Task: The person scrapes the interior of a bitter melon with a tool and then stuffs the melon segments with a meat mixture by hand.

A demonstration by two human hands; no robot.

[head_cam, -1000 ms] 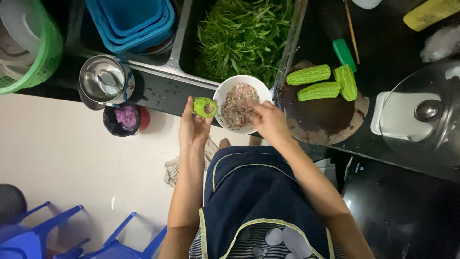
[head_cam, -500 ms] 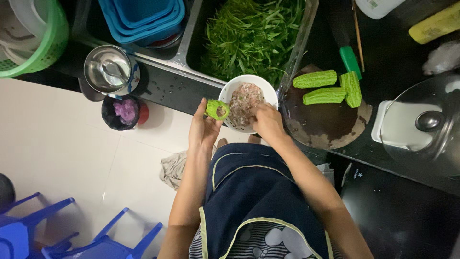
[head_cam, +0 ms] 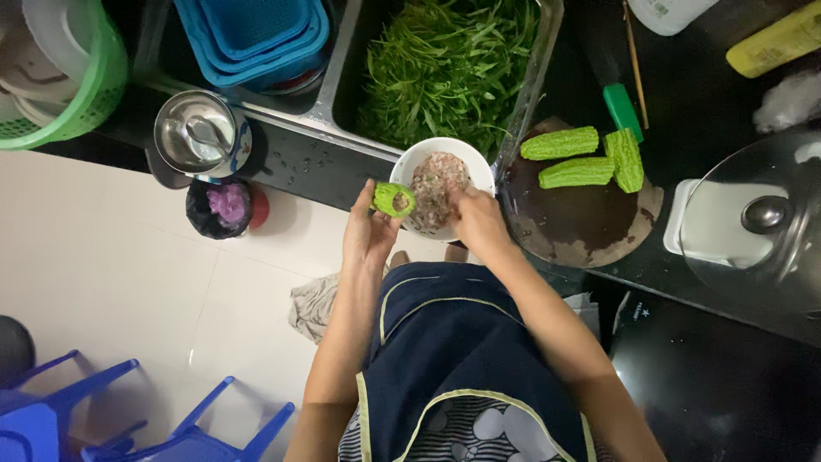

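Left hand (head_cam: 369,229): fingers closed around a hollowed green bitter gourd piece (head_cam: 393,199), cut end up, partly filled, held just at 9 o'clock of the bowl.

Right hand (head_cam: 477,224): fingertips bunched together over the near rim of the white bowl (head_cam: 421,156); whether they pinch any filling cannot be told.

White bowl: holds pinkish minced filling (head_cam: 438,178), on the dark desk (head_cam: 710,265) edge.

At 3 o'clock: round wooden board (head_cam: 581,222) with three bitter gourd pieces (head_cam: 560,143).

At 12 o'clock: sink basin (head_cam: 340,85) of leafy greens (head_cam: 445,60).

At 10 o'clock: steel cup (head_cam: 200,133), blue baskets (head_cam: 252,34).
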